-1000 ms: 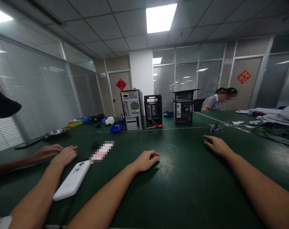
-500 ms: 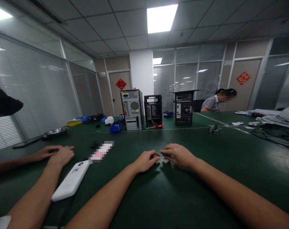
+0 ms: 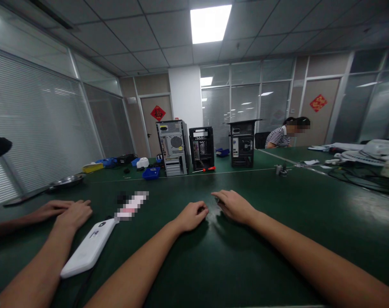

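Note:
My left hand (image 3: 192, 216) rests low over the green table (image 3: 246, 256), its fingers curled in against the thumb. Whether anything small is between those fingertips is hidden. To its right is my right hand (image 3: 235, 207), palm down with bent fingers. A small dark, slightly shiny thing (image 3: 217, 199) shows under its fingertips, too small to name. A narrow gap separates the two hands. Left of my left forearm lies a white phone-shaped device (image 3: 88, 249) with a dark cable.
A co-worker's hands (image 3: 73, 214) rest on the table at the left. Farther back stand a silver-grey computer tower (image 3: 172, 147), two black towers (image 3: 202, 147), a red screwdriver (image 3: 209, 169), a blue tray (image 3: 151, 173) and a metal bowl (image 3: 68, 181). Another person (image 3: 279, 136) sits at the far right.
My hands have drawn apart from almost touching, and the right one has lifted slightly away. The small dark thing now shows at the right fingertips. The whole view has shifted a little to the right.

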Demonstrator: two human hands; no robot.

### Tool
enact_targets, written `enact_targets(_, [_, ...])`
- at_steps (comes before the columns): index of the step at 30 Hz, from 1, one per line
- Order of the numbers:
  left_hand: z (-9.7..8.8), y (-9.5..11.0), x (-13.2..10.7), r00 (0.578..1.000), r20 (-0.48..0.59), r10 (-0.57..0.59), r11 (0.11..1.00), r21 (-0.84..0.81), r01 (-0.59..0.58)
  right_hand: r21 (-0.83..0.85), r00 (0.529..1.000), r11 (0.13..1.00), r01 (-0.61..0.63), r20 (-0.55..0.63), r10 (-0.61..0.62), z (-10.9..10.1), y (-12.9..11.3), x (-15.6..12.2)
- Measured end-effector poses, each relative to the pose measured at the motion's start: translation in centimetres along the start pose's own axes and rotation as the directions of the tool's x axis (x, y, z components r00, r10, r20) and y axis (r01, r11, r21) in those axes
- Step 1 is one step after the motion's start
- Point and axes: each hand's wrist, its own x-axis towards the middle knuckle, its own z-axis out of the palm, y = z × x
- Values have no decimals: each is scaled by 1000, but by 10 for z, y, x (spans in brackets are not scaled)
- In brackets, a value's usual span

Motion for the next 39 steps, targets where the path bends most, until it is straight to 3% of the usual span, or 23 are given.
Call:
enact_targets(5, [1,1,0,1000,20,21,998,-63,-20,121,992,991,-51,-108,64,1,-3,-2])
enact_targets(12, [1,1,1,995,12,100,995,-25,-100,32,996,997,70,61,-72,3,-32,2])
enact_targets(17, [0,0,2,993,-1,115,993,36,-115,-65,994,995,75,83,-69,7,-35,4])
enact_targets(22, [2,0,2,996,-33,80,996,53,-78,-105,999,994,33,41,-29,1,-20,6])
enact_targets(26, [2,0,2,997,-13,76,997,23,-75,-127,987,979,-162,-10,162,-5,23,1])
enact_targets(29, [2,-1,1,997,-2,74,997,5,-74,-103,923,918,-384,-28,383,-11,74,-14])
enact_targets(34, [0,0,0,997,32,71,997,-13,-71,-24,705,705,-709,-66,706,-19,156,-59])
enact_targets(39, [1,0,-1,998,48,52,999,-18,-51,70,519,530,-845,-132,844,-18,196,-89])
